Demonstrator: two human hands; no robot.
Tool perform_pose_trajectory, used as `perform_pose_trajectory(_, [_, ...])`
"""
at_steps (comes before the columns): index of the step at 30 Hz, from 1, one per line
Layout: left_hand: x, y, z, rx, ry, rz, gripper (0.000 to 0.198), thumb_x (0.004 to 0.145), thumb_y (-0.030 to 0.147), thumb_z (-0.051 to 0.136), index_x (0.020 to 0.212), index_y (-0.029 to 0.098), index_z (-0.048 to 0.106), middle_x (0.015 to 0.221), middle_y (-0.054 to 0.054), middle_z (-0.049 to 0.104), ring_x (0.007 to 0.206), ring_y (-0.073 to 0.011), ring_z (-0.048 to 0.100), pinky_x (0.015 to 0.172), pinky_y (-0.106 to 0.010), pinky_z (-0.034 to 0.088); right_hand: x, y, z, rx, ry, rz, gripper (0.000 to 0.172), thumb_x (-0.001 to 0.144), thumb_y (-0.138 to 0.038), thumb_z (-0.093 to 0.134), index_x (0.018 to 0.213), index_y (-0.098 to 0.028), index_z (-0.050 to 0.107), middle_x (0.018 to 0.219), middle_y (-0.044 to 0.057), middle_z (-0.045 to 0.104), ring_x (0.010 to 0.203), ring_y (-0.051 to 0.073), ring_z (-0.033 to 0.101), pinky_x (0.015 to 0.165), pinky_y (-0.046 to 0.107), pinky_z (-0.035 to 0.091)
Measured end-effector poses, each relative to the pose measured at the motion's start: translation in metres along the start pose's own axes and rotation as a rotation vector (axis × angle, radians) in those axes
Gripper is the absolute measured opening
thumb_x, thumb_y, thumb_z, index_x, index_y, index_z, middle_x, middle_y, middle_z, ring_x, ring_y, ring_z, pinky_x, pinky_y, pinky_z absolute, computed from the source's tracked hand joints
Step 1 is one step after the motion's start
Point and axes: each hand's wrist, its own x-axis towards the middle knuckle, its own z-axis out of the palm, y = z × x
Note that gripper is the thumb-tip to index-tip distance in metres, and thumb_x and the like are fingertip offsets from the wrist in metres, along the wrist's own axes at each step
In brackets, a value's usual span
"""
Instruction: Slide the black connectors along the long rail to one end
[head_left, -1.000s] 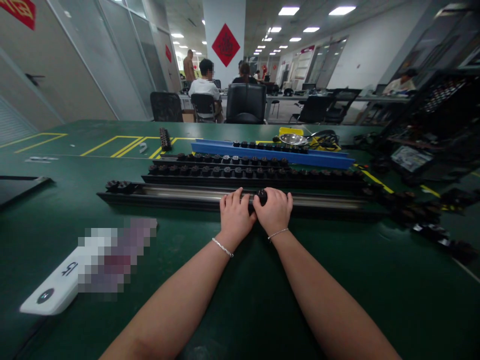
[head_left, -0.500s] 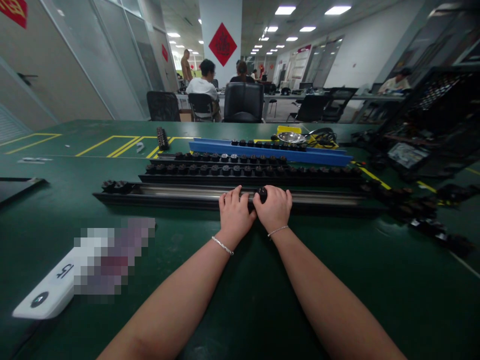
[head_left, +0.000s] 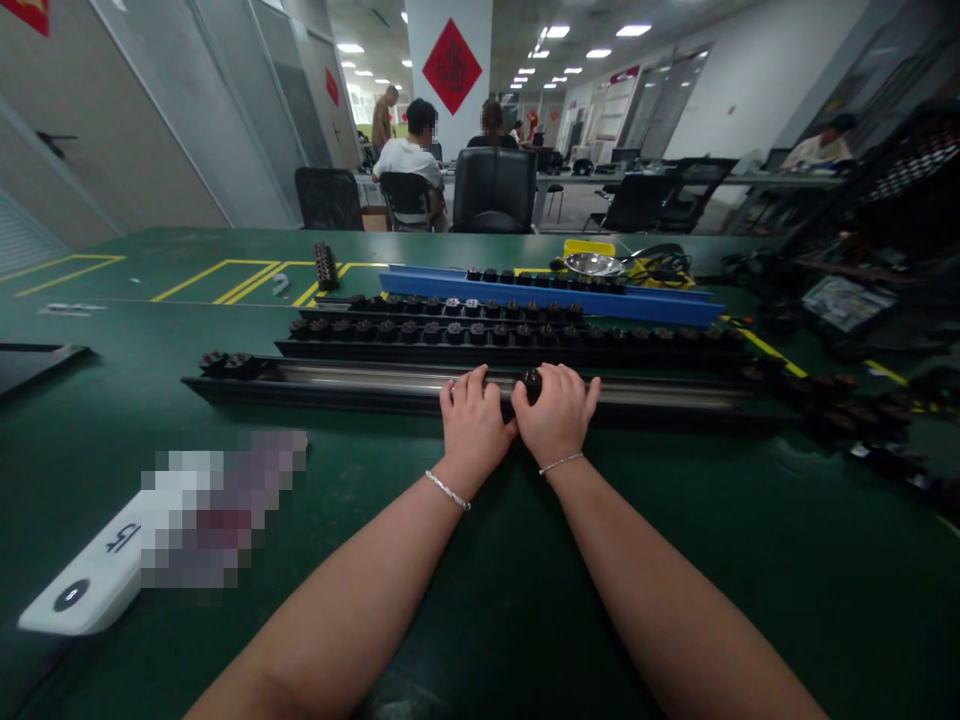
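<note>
A long black rail (head_left: pixel 360 395) with a shiny metal strip inside lies across the green table (head_left: pixel 360 480). My left hand (head_left: pixel 476 420) has its fingers bent over the rail's edge near its middle, closed on it. Just beside it, my right hand (head_left: pixel 556 410) is closed round a small black knobbed part (head_left: pixel 531 380) at the rail. Two similar black parts (head_left: pixel 225 364) sit in the rail's left end. Behind it are rows of black parts (head_left: pixel 409 332) in other black rails.
A blue rail (head_left: pixel 555 297) with black parts lies farther back, near a metal bowl (head_left: pixel 594 264) and yellow trays. A white device (head_left: pixel 90 590) rests at the left front. Loose black parts (head_left: pixel 847 410) are piled at the right. People sit beyond the table.
The camera view has shifted slightly. My right hand's outer fingers are spread a little more; both hands stay at the rail.
</note>
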Motion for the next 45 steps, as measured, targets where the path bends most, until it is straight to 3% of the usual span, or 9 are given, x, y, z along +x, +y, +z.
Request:
perform_pose_trajectory(17, [-0.002,-0.001,-0.002,-0.001,-0.016,0.02,0.042,0.073,0.034,0.063,0.112,0.018,0.056,0.139,-0.012,0.046,0.126,-0.0297,0.039,0.108,-0.049,0.023,0.005,0.011,-0.009,-0.012,-0.029,0.077,0.03,0.079,-0.033,0.046,0.098,-0.016,0.062,0.107,0.012,0.066,0.105,0.026,0.052,0.107,0.055,0.013])
perform_pose_trajectory(29, [-0.003,-0.003,-0.002,-0.024,-0.015,0.023,0.032,0.077,0.033,0.057,0.105,0.017,0.057,0.139,-0.013,0.046,0.125,-0.0292,0.04,0.109,-0.048,0.023,0.005,0.013,-0.011,-0.007,0.004,0.104,0.031,0.077,-0.032,0.049,0.099,-0.015,0.062,0.107,0.011,0.066,0.107,0.025,0.052,0.107,0.048,0.02])
perform_pose_trajectory(34, [-0.003,-0.002,-0.001,-0.018,-0.006,0.024,0.029,0.077,0.033,0.056,0.102,0.017,0.058,0.138,-0.013,0.047,0.125,-0.029,0.041,0.108,-0.047,0.023,0.007,0.016,-0.014,-0.006,-0.013,0.112,0.03,0.076,-0.03,0.049,0.099,-0.015,0.062,0.107,0.012,0.065,0.107,0.026,0.052,0.101,0.044,0.029])
perform_pose_trajectory(38, [-0.002,-0.002,-0.001,-0.008,0.003,0.02,0.029,0.078,0.034,0.055,0.101,0.017,0.058,0.137,-0.013,0.048,0.124,-0.0289,0.042,0.108,-0.047,0.024,0.011,0.022,-0.02,-0.023,-0.099,0.074,0.03,0.078,-0.034,0.049,0.098,-0.016,0.062,0.106,0.011,0.065,0.105,0.026,0.052,0.091,0.04,0.036])
perform_pose_trajectory(45, [-0.002,-0.002,-0.001,-0.009,0.005,0.025,0.029,0.078,0.034,0.055,0.101,0.017,0.058,0.138,-0.013,0.047,0.124,-0.0288,0.042,0.107,-0.047,0.025,0.013,0.04,-0.029,-0.044,-0.122,0.032,0.032,0.08,-0.036,0.047,0.101,-0.016,0.061,0.108,0.012,0.065,0.105,0.026,0.052,0.09,0.038,0.036])
